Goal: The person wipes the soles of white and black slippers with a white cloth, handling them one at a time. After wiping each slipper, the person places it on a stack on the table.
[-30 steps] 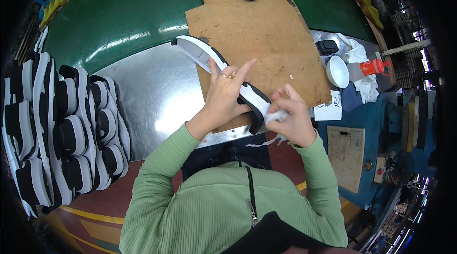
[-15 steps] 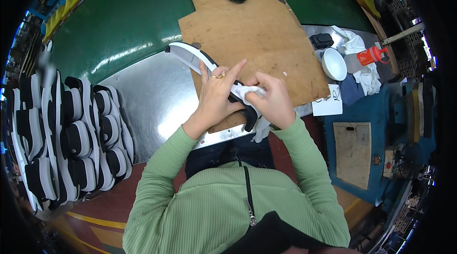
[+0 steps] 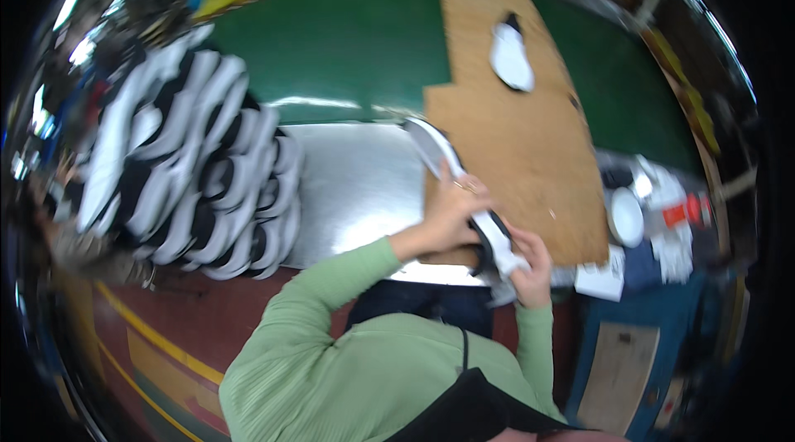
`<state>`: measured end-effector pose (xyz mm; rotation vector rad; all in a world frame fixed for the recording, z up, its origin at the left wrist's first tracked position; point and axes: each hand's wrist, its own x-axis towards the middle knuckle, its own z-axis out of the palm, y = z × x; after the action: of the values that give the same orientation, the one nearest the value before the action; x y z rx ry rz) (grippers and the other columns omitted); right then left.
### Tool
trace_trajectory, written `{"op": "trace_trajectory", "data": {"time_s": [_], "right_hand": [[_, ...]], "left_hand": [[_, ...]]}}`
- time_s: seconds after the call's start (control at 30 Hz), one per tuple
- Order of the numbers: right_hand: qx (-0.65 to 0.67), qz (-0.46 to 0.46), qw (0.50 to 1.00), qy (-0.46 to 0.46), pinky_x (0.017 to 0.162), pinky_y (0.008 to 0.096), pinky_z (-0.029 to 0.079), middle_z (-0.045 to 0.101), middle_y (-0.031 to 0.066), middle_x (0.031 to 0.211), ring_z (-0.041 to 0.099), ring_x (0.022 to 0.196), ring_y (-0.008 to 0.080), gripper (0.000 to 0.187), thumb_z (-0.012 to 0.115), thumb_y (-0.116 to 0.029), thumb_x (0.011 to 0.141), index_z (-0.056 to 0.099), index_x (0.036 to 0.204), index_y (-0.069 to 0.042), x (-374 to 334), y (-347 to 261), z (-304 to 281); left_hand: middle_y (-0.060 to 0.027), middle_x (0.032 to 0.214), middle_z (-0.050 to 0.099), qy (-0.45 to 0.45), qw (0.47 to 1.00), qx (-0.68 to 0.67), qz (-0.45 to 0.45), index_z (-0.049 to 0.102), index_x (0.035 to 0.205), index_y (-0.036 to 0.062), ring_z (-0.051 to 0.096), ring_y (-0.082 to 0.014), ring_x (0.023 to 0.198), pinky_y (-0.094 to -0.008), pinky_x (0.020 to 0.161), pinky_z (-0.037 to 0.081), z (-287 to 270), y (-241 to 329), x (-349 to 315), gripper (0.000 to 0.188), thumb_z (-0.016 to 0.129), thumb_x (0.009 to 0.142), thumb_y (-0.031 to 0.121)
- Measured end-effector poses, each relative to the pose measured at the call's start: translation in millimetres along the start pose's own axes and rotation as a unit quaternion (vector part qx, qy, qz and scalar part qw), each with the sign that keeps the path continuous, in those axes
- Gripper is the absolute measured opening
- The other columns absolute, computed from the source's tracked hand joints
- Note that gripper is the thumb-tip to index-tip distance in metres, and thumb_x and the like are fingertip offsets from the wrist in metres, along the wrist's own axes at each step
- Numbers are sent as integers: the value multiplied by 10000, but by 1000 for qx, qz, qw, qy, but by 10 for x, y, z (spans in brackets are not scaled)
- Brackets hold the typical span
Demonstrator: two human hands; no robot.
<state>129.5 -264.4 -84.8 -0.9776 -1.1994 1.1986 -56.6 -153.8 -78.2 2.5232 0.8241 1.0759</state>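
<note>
A black-and-white shoe sole (image 3: 429,142) lies slantwise across my hands, its far end pointing up and left over the bench. My left hand (image 3: 454,212) is closed round its middle, with a ring on one finger. At the sole's near end, my right hand (image 3: 532,266) pinches a white cloth (image 3: 503,289) against the edge. Part of the cloth hangs below the fingers. Farther off, another white sole (image 3: 512,57) with a black end rests on the brown board (image 3: 522,160).
Many black-and-white soles (image 3: 207,160) are stacked at the left, beside the metal plate (image 3: 348,185). At the right are a white bowl (image 3: 625,217), a red-topped bottle (image 3: 687,210), white cloths and a paper sheet (image 3: 601,276). A blue cabinet (image 3: 675,318) stands below them.
The whole view has swung left, so the bench sits farther right and more of the stack shows. Both hands still hold the sole; my right hand is now lower at its near end.
</note>
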Motion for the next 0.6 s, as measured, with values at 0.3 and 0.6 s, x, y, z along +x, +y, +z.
{"op": "trace_trajectory", "data": {"time_s": [0.3,0.6], "right_hand": [[-180,-139,974,6,664,206,486,611,217,1222,619,832,100,513,568,80,760,484,1263,30,117,-189,-127],[-100,-58,991,67,774,231,489,672,189,1049,634,901,157,360,516,68,814,542,1173,51,442,297,-308]], "left_hand": [[-39,995,624,-32,960,-250,-125,606,1076,95,535,-230,1089,-541,1091,171,-648,317,170,410,727,687,138],[-69,1005,584,19,989,-98,-105,494,1228,48,580,-141,1018,-317,843,520,-2399,790,471,455,623,797,-16]]}}
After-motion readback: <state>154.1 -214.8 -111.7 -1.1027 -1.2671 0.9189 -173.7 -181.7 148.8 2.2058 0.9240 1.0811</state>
